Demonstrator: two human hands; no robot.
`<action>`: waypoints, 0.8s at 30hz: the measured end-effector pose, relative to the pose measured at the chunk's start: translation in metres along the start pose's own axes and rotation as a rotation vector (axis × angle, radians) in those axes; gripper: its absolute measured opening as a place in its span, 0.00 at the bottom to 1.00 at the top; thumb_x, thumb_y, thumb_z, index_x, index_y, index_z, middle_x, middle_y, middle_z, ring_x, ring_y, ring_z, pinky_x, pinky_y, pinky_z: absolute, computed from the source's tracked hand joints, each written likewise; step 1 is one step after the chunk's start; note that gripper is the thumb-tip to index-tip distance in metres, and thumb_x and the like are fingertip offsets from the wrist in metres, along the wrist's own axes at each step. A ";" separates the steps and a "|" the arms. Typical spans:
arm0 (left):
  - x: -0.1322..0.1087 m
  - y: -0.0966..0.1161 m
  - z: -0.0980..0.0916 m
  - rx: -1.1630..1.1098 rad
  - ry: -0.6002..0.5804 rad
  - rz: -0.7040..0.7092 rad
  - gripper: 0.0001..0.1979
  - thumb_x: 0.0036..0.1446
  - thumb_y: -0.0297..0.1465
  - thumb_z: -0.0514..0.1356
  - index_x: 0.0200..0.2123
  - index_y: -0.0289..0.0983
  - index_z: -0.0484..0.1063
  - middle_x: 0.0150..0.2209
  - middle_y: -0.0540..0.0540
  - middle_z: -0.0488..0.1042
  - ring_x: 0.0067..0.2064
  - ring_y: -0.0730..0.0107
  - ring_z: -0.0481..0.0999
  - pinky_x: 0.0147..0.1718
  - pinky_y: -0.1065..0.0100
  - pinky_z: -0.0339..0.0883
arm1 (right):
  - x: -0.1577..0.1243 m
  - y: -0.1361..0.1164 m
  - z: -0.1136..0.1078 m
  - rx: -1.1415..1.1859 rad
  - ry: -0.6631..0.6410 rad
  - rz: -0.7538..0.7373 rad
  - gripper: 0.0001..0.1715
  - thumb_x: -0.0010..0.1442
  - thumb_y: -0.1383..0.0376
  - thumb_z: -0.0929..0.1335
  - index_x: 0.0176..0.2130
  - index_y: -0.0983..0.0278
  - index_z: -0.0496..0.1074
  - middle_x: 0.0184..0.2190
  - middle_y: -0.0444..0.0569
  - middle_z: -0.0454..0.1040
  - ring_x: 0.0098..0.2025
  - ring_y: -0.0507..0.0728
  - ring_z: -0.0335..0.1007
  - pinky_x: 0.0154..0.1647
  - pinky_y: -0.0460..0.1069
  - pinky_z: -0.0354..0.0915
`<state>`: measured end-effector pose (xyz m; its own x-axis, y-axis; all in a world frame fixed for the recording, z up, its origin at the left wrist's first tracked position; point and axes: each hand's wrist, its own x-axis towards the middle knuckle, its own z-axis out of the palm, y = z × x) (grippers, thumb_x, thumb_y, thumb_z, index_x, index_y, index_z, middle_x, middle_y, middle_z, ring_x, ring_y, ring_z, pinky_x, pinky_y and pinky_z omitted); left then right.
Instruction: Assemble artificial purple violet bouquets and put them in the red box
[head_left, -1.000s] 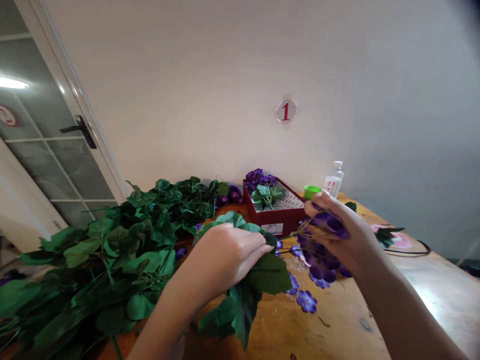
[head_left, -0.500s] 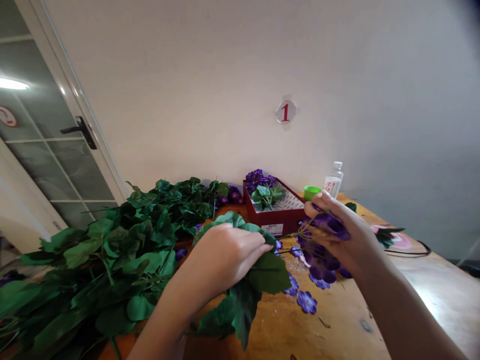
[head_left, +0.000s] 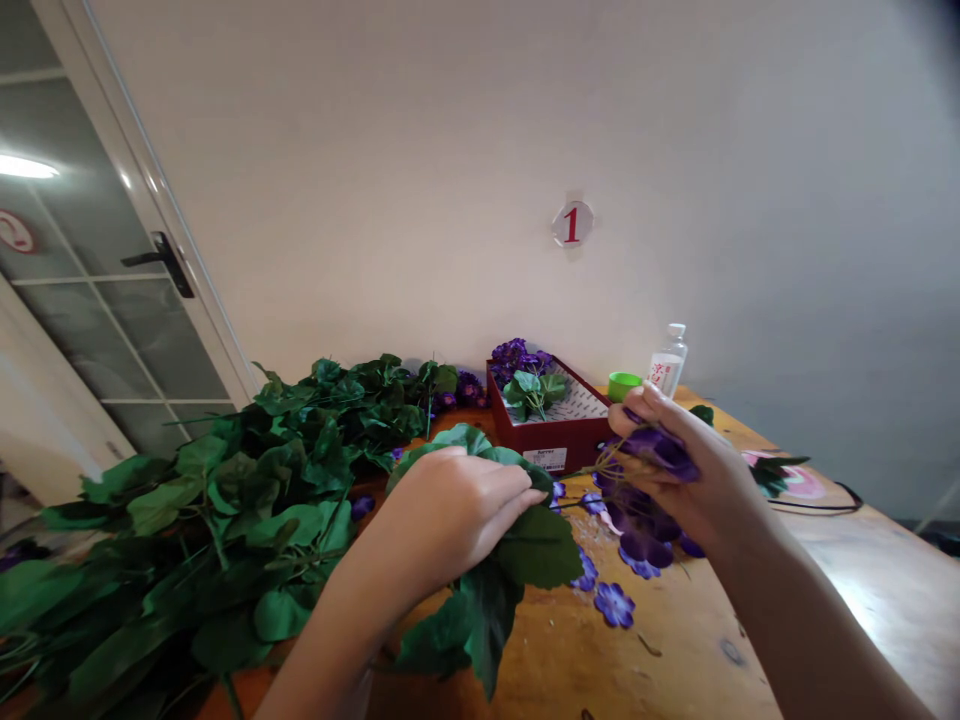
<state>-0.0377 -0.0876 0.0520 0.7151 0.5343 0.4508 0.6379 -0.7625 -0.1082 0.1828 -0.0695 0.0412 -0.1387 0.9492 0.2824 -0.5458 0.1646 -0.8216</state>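
- A clear bottle (head_left: 670, 362) with a white cap stands just beyond your right fingers (head_left: 649, 402).
- Left of the bottle, a green cup (head_left: 624, 388) sits past those same fingertips.
- A round plaque (head_left: 572, 224) bearing a red "1" hangs on the wall (head_left: 375, 200), high above your fingers.
- A black cord (head_left: 817, 508) curves right of your right fingers.
- A paned door (head_left: 150, 320) with a black handle (head_left: 166, 262) stands well left of your left fingers (head_left: 504, 490).

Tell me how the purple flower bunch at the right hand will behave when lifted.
The purple flower bunch should flop somewhat, as its stems look thin. It is probably light, given its sheet-like petals. Parts might detach, since loose blossoms lie on the table.
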 end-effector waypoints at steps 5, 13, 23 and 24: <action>0.001 0.000 0.000 -0.005 -0.009 -0.002 0.15 0.64 0.34 0.48 0.31 0.37 0.72 0.28 0.51 0.76 0.29 0.70 0.73 0.30 0.67 0.58 | 0.000 0.001 -0.002 -0.020 0.016 -0.006 0.13 0.60 0.59 0.65 0.28 0.63 0.61 0.24 0.42 0.59 0.16 0.42 0.46 0.12 0.41 0.40; 0.001 0.000 0.000 0.000 -0.007 -0.004 0.15 0.64 0.35 0.49 0.30 0.37 0.71 0.27 0.52 0.75 0.28 0.71 0.73 0.29 0.68 0.57 | -0.001 0.000 0.000 -0.028 0.059 0.000 0.14 0.57 0.59 0.67 0.27 0.63 0.62 0.23 0.41 0.58 0.16 0.42 0.40 0.12 0.41 0.40; 0.001 0.000 -0.001 0.011 -0.019 -0.013 0.15 0.64 0.34 0.50 0.27 0.37 0.69 0.26 0.52 0.75 0.28 0.71 0.72 0.28 0.68 0.55 | -0.002 -0.001 0.003 -0.046 0.091 -0.005 0.15 0.54 0.57 0.69 0.27 0.63 0.62 0.22 0.40 0.57 0.16 0.43 0.42 0.13 0.42 0.39; 0.001 0.000 -0.001 0.006 -0.020 -0.014 0.15 0.64 0.34 0.50 0.27 0.37 0.69 0.26 0.52 0.75 0.28 0.71 0.72 0.28 0.68 0.56 | -0.002 -0.001 0.003 -0.061 0.086 -0.012 0.16 0.54 0.56 0.69 0.27 0.62 0.62 0.22 0.40 0.57 0.16 0.43 0.42 0.12 0.42 0.39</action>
<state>-0.0366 -0.0874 0.0534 0.7113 0.5522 0.4350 0.6498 -0.7524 -0.1075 0.1814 -0.0722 0.0428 -0.0598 0.9661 0.2511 -0.4955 0.1897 -0.8476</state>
